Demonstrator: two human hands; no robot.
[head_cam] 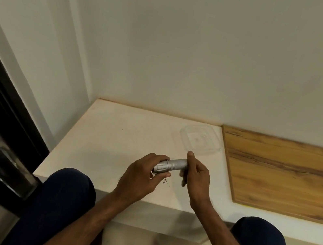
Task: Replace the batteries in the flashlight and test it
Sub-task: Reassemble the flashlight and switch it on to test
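A short silver flashlight (172, 165) lies level between my two hands, just above the white ledge (110, 141). My left hand (142, 178) grips its wider ribbed head end, fingers and thumb curled round it. My right hand (195, 176) holds the tail end, thumb up against the barrel and fingers curled behind it. The tail end is hidden by my right hand. No loose batteries show.
A clear plastic container (200, 139) sits on the ledge just beyond my right hand. A wooden panel (288, 175) covers the ledge to the right. Small dark specks (165, 182) lie under the flashlight. My knees and a bare foot are below the ledge; a dark window frame stands at left.
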